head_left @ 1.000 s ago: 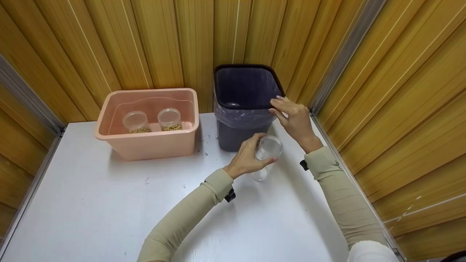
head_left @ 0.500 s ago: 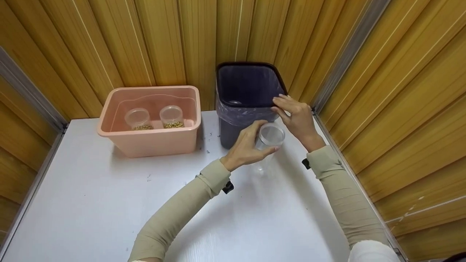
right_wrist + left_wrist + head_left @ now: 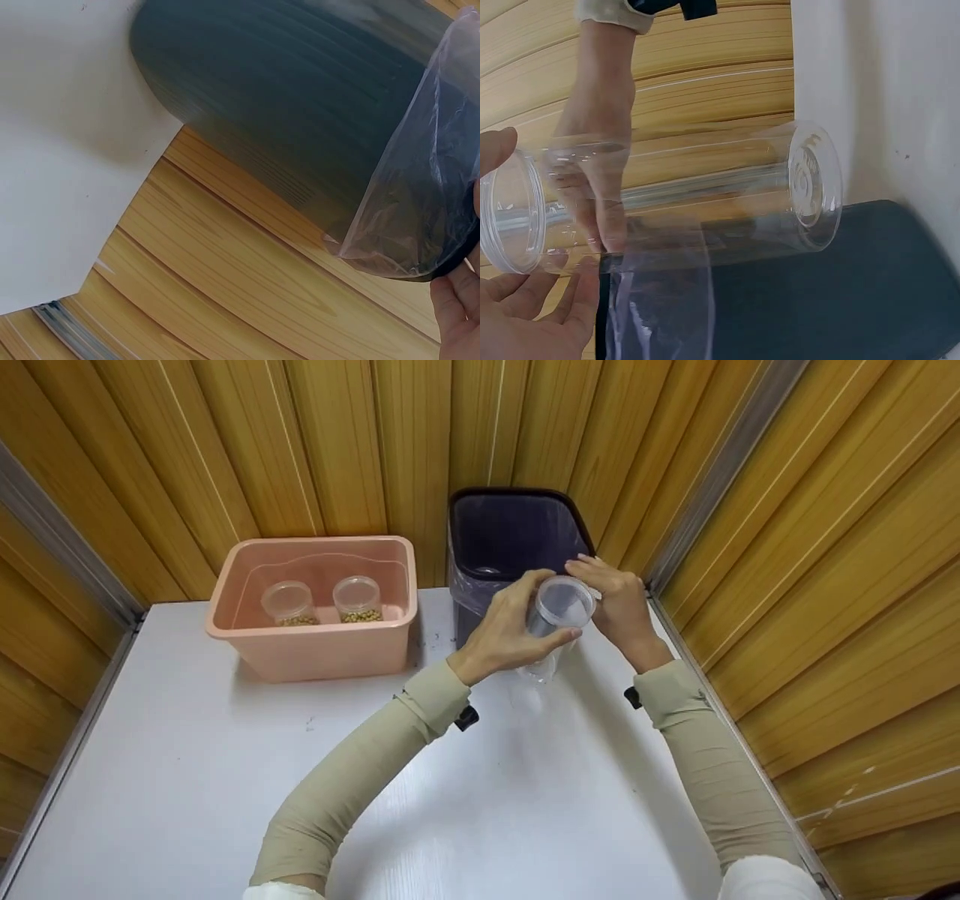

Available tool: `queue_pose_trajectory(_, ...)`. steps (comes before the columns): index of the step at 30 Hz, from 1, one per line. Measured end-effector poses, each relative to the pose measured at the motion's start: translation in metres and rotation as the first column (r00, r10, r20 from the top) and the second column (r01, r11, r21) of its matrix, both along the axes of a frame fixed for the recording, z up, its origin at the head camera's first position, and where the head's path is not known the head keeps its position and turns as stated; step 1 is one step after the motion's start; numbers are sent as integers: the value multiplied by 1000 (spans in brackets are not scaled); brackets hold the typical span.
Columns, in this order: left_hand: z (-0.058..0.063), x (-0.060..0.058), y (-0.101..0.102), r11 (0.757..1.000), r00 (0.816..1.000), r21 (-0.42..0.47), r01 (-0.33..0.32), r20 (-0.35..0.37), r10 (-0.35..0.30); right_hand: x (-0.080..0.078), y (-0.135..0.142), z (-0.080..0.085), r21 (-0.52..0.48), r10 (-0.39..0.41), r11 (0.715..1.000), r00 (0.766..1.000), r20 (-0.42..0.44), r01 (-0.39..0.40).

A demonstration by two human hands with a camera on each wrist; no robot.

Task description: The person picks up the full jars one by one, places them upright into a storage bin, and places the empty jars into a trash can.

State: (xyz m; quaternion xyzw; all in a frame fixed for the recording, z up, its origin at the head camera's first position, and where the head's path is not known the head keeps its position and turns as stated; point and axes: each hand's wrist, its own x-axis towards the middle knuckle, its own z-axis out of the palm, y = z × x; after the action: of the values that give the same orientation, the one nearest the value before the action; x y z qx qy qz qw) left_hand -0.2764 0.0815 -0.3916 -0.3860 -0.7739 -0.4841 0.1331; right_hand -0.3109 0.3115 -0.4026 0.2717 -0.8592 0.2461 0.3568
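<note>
My left hand grips a clear plastic jar near its mouth, thumb on one side and fingers on the other. In the head view the jar overlaps the front of a dark trash bin, its base pointing down toward the table. No contents show through its wall. My right hand pinches the bin's black rim at the near right corner, over the edge of a clear bin liner. Part of that hand is behind the jar in the head view.
Left of the bin stands a pink tub. Inside it are two clear jars, a left jar and a right jar, both holding small yellow-green beans. Wood-patterned walls close off the white table behind and at the sides.
My left hand has raised the jar away from the table and up toward the bin's rim. The right hand has stayed at the rim. The view has shifted slightly.
</note>
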Motion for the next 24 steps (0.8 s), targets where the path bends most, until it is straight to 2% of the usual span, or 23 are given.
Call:
queue_pose_trajectory(5, 29, -7, -5, 999, 1000, 16, 28, 7, -28, 1, 0, -1, -10, -23, 1000, 1000, 9, 23)
queue_pose_trajectory(9, 55, -12, -9, 998, 999, 47, 45, 10, -46, 2, 2, -1, 25, -53, 998, 999, -10, 53)
queue_pose_trajectory(14, 86, -17, -11, 997, 998, 56, 47, 45, -50, 5, 7, -2, 34, -55, 998, 998, -28, 56)
queue_pose_trajectory(19, 107, -22, -12, 997, 997, 68, 46, 61, -50, 7, 10, -3, 18, -43, 999, 998, -45, 44)
queue_pose_trajectory(24, 123, -28, -11, 996, 996, 85, 39, 71, -45, 7, 10, -2, 13, -40, 999, 999, -36, 41)
